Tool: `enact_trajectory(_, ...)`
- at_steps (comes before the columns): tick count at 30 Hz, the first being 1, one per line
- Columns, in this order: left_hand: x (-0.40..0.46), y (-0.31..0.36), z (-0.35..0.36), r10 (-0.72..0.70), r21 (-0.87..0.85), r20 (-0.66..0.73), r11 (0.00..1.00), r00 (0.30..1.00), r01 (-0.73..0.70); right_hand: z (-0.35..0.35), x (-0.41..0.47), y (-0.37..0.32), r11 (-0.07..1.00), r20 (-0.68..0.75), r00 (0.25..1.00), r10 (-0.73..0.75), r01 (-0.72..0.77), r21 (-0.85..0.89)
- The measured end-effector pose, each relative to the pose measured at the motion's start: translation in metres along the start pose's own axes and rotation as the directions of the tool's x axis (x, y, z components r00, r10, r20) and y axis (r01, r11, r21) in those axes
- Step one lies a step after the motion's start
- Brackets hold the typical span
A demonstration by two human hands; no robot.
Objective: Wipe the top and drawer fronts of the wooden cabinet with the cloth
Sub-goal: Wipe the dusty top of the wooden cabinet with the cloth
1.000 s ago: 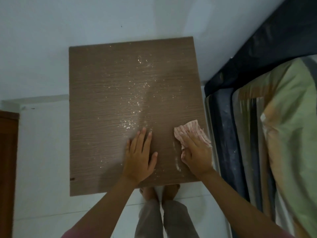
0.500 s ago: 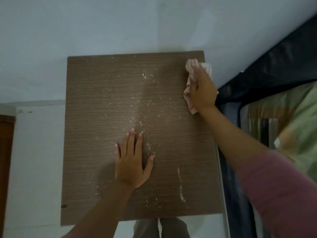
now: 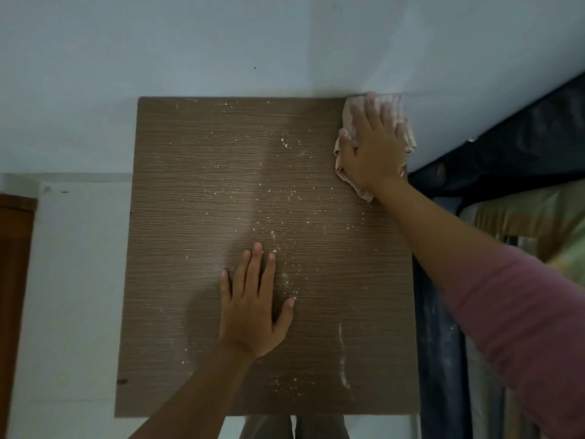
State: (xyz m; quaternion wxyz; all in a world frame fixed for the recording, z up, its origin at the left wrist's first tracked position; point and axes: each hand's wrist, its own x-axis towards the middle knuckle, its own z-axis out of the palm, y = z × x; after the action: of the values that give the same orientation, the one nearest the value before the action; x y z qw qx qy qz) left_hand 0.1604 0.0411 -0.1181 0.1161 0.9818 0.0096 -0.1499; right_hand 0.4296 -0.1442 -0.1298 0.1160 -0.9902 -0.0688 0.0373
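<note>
Top-wiping step. Right hand [image 3: 372,147] presses cloth [image 3: 349,117] flat-fingered at cabinet top's [image 3: 190,185] far right corner; left hand [image 3: 253,307] flat, bracing mid-top. Crumbs [image 3: 285,198] remain: sweep leftward next.

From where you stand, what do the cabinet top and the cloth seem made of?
Cabinet top: probably wood-grain laminate or veneer, matte, with fine straight lines running across; solid wood can't be ruled out. Cloth: soft woven fabric, pale pink, crumpled under the right hand.
</note>
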Motion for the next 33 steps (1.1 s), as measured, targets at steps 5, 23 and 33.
enact_trajectory(5,0.0,0.001,-0.001,-0.011,0.002,0.001,1.0,1.0,0.011,-0.003,-0.013,0.001,0.963,0.058,0.961,-0.269,0.27,0.002)
enact_trajectory(23,-0.001,0.002,0.002,-0.002,-0.019,-0.085,1.0,0.996,0.0,0.0,-0.159,0.018,0.842,0.118,0.833,-0.54,0.537,0.061)
enact_trajectory(33,-0.004,0.003,-0.002,0.017,-0.057,-0.086,0.998,0.996,-0.022,-0.001,-0.247,0.016,0.869,0.08,0.871,-0.484,0.469,0.155)
